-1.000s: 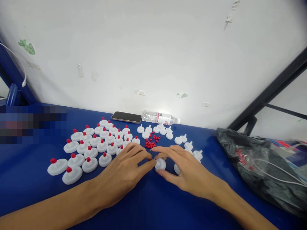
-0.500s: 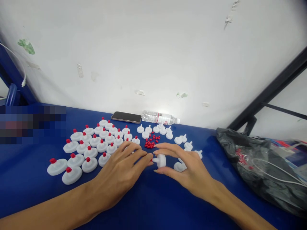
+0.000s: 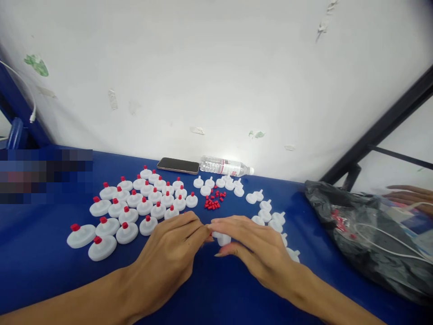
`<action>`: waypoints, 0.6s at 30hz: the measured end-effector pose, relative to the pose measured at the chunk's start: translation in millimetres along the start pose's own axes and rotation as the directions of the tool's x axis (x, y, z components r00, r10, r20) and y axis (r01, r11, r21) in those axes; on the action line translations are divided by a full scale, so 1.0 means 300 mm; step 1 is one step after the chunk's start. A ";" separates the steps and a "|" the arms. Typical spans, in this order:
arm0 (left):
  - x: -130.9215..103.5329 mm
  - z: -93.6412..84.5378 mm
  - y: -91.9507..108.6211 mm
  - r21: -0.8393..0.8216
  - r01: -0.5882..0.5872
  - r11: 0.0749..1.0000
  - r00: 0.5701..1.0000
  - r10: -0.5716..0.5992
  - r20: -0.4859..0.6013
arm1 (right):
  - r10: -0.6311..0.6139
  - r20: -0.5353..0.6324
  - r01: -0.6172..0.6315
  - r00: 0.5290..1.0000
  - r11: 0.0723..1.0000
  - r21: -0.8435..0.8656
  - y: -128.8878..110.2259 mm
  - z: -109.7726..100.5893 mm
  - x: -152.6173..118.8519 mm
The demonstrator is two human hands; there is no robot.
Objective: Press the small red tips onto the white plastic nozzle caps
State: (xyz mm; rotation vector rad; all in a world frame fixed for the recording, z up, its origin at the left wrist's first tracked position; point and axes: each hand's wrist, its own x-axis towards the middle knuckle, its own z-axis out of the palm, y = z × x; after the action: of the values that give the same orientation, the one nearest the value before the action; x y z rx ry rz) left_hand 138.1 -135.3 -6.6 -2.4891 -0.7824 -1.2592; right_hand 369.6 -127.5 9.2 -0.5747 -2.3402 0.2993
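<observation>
My left hand [image 3: 171,250] is closed, its thumb and fingers pinching a small red cap [image 3: 212,234] at the spout end of a white round spouted lid [image 3: 223,240]. Around the lid's disc my right hand [image 3: 265,250] is closed, thumb below and fingers above. The fingers cover much of the spout, and only a sliver of the red shows. Just beyond my hands lies a loose pile of red caps [image 3: 212,205]. To the left stand several white lids with red caps on their spouts [image 3: 126,233]; bare white spouted lids [image 3: 265,215] curve round the right side.
A phone [image 3: 178,165] and a clear plastic bottle [image 3: 221,166] lie along the wall. At the right, a black plastic bag [image 3: 375,257] carries a clear bag of red pieces [image 3: 341,222] and a white cable. Another person's hand [image 3: 411,195] is at the far right.
My right hand has moved slightly left and down, its fingers now folded over the white lid, which has tilted. Another person's hand has appeared at the far right.
</observation>
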 end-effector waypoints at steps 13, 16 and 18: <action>0.021 -0.011 -0.004 -0.276 0.230 0.933 0.968 -0.191 0.162 | 0.544 0.197 -0.469 0.816 0.821 -0.326 0.027 -0.226 0.064; 0.006 0.003 -0.002 -0.164 0.213 0.963 0.947 -0.162 0.276 | 0.629 0.376 -0.528 0.681 0.777 -0.344 0.037 -0.247 0.050; -0.002 0.013 -0.004 -0.052 0.160 0.986 0.938 -0.135 0.318 | 0.632 0.423 -0.535 0.650 0.775 -0.335 0.040 -0.238 0.043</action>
State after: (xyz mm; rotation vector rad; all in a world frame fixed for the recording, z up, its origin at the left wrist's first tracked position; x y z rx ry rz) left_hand 139.7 -132.8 -9.6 -2.7810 -1.0297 -0.9617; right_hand 413.5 -107.0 64.3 -1.5306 -2.6345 0.6052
